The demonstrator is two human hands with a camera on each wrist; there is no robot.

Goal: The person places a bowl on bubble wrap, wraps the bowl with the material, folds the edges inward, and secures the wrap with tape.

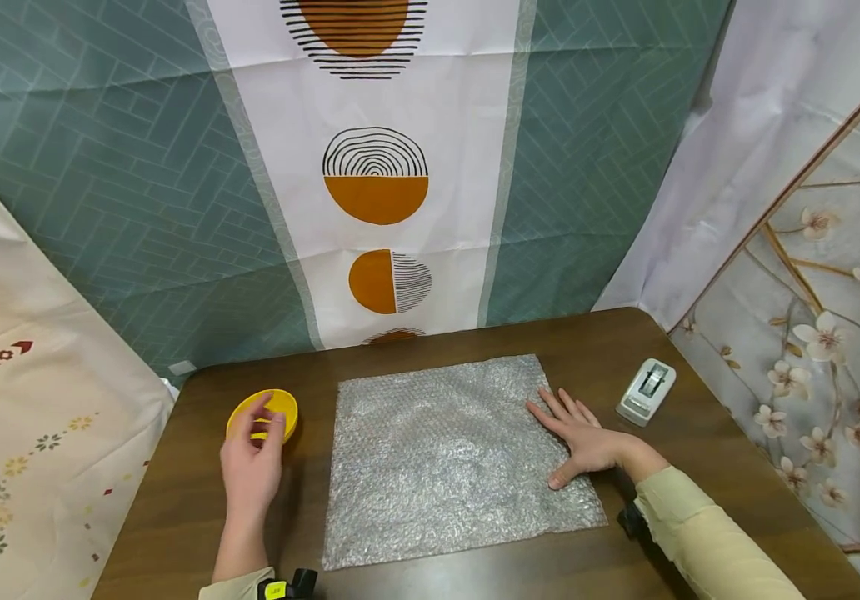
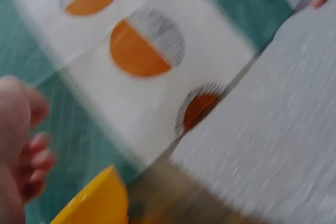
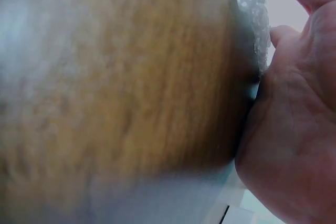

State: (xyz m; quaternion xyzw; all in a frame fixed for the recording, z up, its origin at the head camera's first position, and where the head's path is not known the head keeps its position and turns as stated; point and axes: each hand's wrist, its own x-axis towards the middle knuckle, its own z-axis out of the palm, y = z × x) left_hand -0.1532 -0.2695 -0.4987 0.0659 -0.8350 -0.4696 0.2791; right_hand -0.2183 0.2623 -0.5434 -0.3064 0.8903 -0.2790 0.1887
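A square sheet of bubble wrap point(image 1: 437, 458) lies flat on the brown table. My right hand point(image 1: 580, 437) rests on its right edge with the fingers spread; in the right wrist view the palm point(image 3: 294, 124) is beside the wrap's edge. On the left, my left hand point(image 1: 252, 467) is over a round yellow dish point(image 1: 287, 408), its fingers loosely bent with nothing visible between them. The left wrist view, which is blurred, has that hand's fingers point(image 2: 37, 166) apart from the dish's yellow side point(image 2: 102, 203).
A white tape dispenser point(image 1: 646, 392) sits at the right of the table point(image 1: 587, 350), beyond my right hand. Patterned cloths point(image 1: 587, 167) hang behind the table and along both sides.
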